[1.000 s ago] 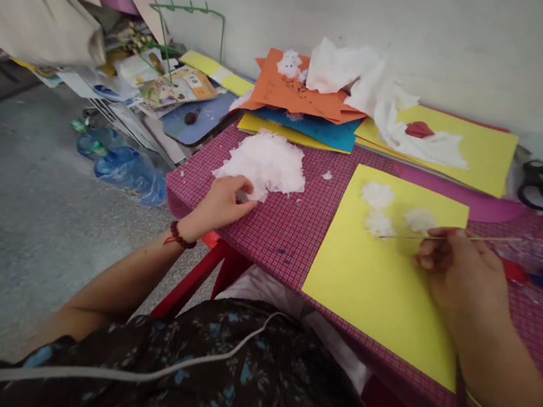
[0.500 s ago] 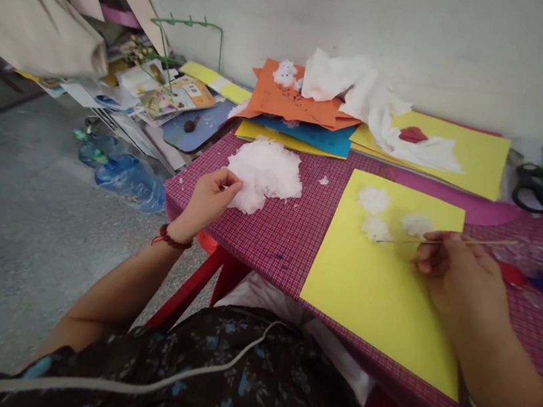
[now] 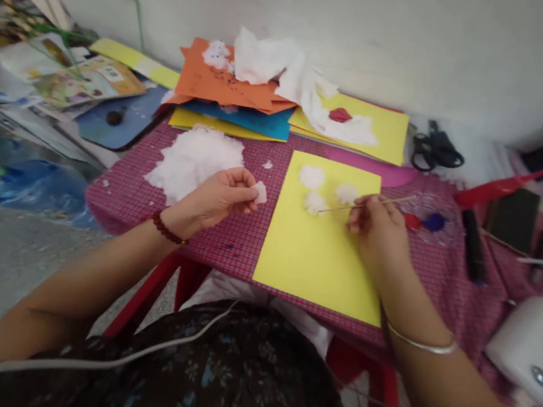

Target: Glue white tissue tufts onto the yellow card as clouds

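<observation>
Pinched in my left hand (image 3: pixel 224 198) is a small piece of white tissue paper (image 3: pixel 261 192), held above the cloth just right of a heap of white tissue pieces (image 3: pixel 197 156). My right hand (image 3: pixel 379 229) grips a thin wooden stick (image 3: pixel 339 207) over a yellow sheet of card (image 3: pixel 319 257). The stick's tip reaches the lowest of three white tissue puffs (image 3: pixel 314 203) on the upper part of the card. The other two, an upper-left puff (image 3: pixel 312 176) and a right puff (image 3: pixel 346 193), lie close by.
Behind are orange papers (image 3: pixel 246 95), crumpled white tissue (image 3: pixel 258 60) and black scissors (image 3: pixel 435 148). Right of the card lie a clear plastic palette with red and blue paint (image 3: pixel 433 221), a red-handled tool (image 3: pixel 500 188) and a white appliance (image 3: pixel 534 348). Blue plastic bottles (image 3: pixel 41 188) lie on the floor at left.
My left hand has left the tissue heap, moving right toward the card with a tissue piece between its fingers. The right hand keeps the stick at the lowest puff. The view has turned right.
</observation>
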`<state>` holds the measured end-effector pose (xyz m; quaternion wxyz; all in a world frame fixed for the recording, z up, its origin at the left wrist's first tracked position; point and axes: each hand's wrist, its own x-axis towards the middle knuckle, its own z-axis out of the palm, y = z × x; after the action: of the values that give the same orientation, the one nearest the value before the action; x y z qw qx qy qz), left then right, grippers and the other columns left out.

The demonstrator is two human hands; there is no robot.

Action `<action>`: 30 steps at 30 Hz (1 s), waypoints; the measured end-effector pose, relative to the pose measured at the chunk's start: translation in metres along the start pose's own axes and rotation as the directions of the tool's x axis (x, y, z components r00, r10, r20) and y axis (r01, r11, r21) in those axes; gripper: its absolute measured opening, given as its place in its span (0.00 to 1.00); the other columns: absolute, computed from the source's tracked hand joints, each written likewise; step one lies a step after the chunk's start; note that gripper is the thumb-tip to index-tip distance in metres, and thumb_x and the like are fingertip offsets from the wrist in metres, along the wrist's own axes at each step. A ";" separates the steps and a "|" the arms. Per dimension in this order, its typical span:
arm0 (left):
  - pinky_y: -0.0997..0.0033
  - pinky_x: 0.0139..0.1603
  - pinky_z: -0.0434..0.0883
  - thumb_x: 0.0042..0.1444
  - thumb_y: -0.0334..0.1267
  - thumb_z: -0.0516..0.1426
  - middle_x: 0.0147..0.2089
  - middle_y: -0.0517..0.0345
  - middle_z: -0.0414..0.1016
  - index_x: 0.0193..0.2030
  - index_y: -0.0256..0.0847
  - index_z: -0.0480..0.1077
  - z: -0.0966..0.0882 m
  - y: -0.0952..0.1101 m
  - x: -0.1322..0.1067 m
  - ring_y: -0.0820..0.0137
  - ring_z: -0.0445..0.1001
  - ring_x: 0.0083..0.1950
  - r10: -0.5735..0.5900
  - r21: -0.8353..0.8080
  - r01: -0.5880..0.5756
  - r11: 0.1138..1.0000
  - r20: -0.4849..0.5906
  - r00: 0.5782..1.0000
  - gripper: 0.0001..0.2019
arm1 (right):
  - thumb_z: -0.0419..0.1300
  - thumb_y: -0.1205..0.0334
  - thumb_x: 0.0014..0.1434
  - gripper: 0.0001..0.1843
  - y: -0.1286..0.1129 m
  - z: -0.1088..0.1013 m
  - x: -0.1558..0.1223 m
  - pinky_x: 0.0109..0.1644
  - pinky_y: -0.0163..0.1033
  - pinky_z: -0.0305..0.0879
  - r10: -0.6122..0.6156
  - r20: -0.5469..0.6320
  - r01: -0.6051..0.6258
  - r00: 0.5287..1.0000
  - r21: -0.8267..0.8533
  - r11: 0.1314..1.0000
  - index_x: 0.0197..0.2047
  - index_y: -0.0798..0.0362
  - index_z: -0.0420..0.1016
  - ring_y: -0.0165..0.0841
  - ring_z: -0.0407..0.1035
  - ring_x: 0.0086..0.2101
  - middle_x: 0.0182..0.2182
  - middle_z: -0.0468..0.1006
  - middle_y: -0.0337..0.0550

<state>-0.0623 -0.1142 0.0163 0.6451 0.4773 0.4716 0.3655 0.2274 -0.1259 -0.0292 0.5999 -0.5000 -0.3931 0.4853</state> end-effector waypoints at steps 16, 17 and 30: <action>0.77 0.26 0.66 0.51 0.31 0.58 0.25 0.61 0.71 0.29 0.38 0.67 0.045 -0.010 0.084 0.78 0.68 0.24 0.022 0.149 -0.060 0.987 0.245 0.969 0.03 | 0.61 0.46 0.60 0.17 0.008 0.002 -0.006 0.23 0.31 0.62 -0.044 0.147 0.060 0.988 -0.103 0.993 0.30 0.51 0.70 0.25 0.65 0.19 0.20 0.74 0.35; 0.77 0.26 0.65 0.51 0.31 0.59 0.24 0.62 0.71 0.29 0.38 0.67 0.042 -0.010 0.083 0.79 0.67 0.24 0.009 0.167 -0.055 0.984 0.266 0.964 0.03 | 0.61 0.46 0.60 0.17 0.008 0.002 -0.006 0.24 0.31 0.63 -0.047 0.144 0.064 0.989 -0.110 0.992 0.31 0.51 0.71 0.25 0.66 0.19 0.20 0.74 0.35; 0.75 0.31 0.65 0.53 0.33 0.58 0.31 0.60 0.74 0.43 0.38 0.73 0.042 -0.012 0.079 0.75 0.70 0.31 0.093 0.451 -0.340 0.825 0.486 0.869 0.10 | 0.61 0.48 0.61 0.13 0.008 0.006 -0.003 0.22 0.36 0.63 -0.053 0.051 0.059 0.997 -0.133 0.989 0.30 0.47 0.72 0.27 0.65 0.19 0.21 0.74 0.37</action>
<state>0.0014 -0.0560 -0.0113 0.5337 0.7562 0.3342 0.1777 0.2195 -0.1276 -0.0363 0.5685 -0.5165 -0.4531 0.4524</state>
